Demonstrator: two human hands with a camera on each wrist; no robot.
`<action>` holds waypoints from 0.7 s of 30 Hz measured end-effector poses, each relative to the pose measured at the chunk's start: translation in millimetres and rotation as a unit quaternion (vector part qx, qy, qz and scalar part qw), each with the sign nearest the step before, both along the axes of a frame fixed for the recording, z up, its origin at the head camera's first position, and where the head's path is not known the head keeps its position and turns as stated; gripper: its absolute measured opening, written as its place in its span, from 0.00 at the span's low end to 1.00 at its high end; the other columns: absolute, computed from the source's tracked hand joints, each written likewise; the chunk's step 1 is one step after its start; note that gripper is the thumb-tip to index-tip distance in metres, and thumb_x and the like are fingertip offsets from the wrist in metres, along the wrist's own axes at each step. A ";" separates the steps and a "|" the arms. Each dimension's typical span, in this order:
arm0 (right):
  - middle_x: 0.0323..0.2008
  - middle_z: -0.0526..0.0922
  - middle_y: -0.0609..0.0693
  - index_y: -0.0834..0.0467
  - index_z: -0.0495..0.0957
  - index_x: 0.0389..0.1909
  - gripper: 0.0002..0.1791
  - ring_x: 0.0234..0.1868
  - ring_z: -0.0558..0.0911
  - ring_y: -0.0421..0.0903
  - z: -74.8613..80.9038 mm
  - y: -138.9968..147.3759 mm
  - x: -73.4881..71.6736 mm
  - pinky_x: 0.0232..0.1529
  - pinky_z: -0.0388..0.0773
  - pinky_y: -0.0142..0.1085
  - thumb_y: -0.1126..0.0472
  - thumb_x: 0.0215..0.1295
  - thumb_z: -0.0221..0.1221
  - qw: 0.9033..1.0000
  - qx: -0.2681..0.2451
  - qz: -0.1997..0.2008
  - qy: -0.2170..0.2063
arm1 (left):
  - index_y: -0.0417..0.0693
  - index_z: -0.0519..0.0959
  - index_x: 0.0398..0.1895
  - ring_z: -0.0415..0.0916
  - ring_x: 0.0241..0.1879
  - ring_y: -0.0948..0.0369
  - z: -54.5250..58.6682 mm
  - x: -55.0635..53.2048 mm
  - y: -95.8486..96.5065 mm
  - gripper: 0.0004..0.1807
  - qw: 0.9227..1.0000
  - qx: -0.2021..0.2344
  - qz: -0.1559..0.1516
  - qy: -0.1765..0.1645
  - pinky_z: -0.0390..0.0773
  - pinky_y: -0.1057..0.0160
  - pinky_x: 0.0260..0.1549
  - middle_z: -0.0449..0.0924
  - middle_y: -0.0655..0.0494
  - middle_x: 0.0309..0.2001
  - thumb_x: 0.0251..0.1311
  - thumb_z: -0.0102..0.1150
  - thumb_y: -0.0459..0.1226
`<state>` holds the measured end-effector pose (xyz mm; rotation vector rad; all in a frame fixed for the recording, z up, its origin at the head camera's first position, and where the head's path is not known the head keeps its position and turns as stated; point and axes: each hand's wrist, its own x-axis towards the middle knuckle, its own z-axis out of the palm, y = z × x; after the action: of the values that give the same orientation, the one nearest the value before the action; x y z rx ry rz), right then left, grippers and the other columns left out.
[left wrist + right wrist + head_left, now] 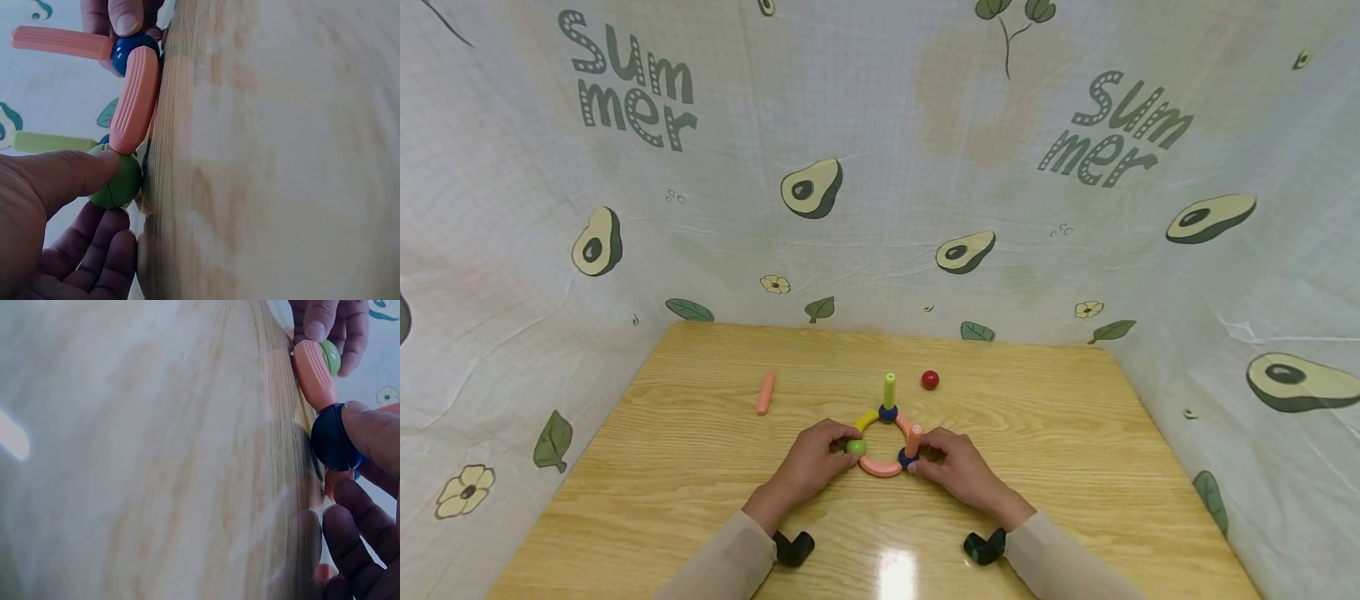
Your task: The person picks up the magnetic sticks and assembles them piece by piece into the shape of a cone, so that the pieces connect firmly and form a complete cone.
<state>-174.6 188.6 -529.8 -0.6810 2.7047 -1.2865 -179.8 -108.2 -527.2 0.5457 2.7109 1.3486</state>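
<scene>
A ring of curved rods and balls lies on the wooden table. My left hand (814, 457) pinches its green ball (856, 448) between thumb and fingers. On the other side my right hand (957, 468) grips a dark blue ball (906, 457), from which a straight orange rod (913, 440) stands up. A curved pink rod (881, 468) joins these two balls along the near side. At the far side a second blue ball (888, 412) carries an upright lime-green rod (890, 391). A yellow curved rod (868, 418) and a salmon curved rod (903, 424) meet at that ball.
A loose orange rod (766, 393) lies to the left on the table (700, 467). Behind the ring, slightly right, sits a red ball (930, 380). A printed cloth (880, 283) with avocados hangs along the table's back and sides.
</scene>
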 end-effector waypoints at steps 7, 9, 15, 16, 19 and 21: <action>0.46 0.85 0.37 0.43 0.87 0.52 0.12 0.45 0.82 0.40 1.5 -0.6 0.1 0.48 0.78 0.33 0.51 0.69 0.71 1.000 0.002 0.003 -0.004 | 0.52 0.86 0.55 0.79 0.45 0.64 0.7 -0.2 1.3 0.17 1.000 -0.003 0.020 -0.014 0.81 0.64 0.45 0.82 0.58 0.48 0.64 0.74 0.42; 0.47 0.85 0.37 0.43 0.87 0.52 0.12 0.45 0.82 0.40 2.1 -0.7 0.1 0.48 0.78 0.33 0.51 0.69 0.71 1.000 0.003 0.003 -0.005 | 0.51 0.87 0.54 0.80 0.44 0.63 1.1 -0.9 1.8 0.16 1.000 -0.003 0.022 -0.015 0.81 0.64 0.44 0.83 0.58 0.47 0.64 0.75 0.42; 0.46 0.85 0.37 0.43 0.87 0.52 0.13 0.45 0.82 0.40 1.9 -0.9 0.7 0.48 0.79 0.34 0.51 0.69 0.71 1.000 0.006 0.002 0.006 | 0.51 0.87 0.53 0.79 0.43 0.63 1.7 -1.3 3.2 0.15 1.000 -0.003 0.019 -0.016 0.80 0.64 0.42 0.83 0.58 0.46 0.64 0.74 0.39; 0.46 0.85 0.37 0.43 0.87 0.52 0.13 0.45 0.82 0.40 1.8 -1.0 0.8 0.48 0.79 0.34 0.51 0.68 0.71 1.000 0.006 0.002 0.008 | 0.51 0.87 0.53 0.79 0.43 0.63 1.7 -1.2 3.3 0.15 1.000 -0.003 0.018 -0.016 0.80 0.64 0.42 0.83 0.58 0.45 0.64 0.74 0.39; 0.45 0.84 0.37 0.43 0.87 0.51 0.13 0.43 0.81 0.39 1.6 -1.8 1.2 0.47 0.78 0.33 0.51 0.67 0.72 1.000 0.008 0.000 0.018 | 0.51 0.87 0.53 0.79 0.43 0.63 1.3 -1.1 3.3 0.15 1.000 -0.003 0.019 -0.018 0.80 0.64 0.42 0.82 0.58 0.46 0.64 0.74 0.39; 0.44 0.84 0.37 0.43 0.87 0.51 0.13 0.43 0.81 0.38 1.5 -2.2 1.4 0.47 0.78 0.33 0.52 0.66 0.73 1.000 0.010 -0.001 0.024 | 0.51 0.86 0.54 0.79 0.44 0.63 1.3 -0.6 3.0 0.16 1.000 -0.001 0.020 -0.022 0.80 0.64 0.43 0.82 0.58 0.46 0.64 0.74 0.40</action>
<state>-173.1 186.4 -528.3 -0.7171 2.7519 -1.2569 -180.4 -105.2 -525.9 0.4602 2.7017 1.3512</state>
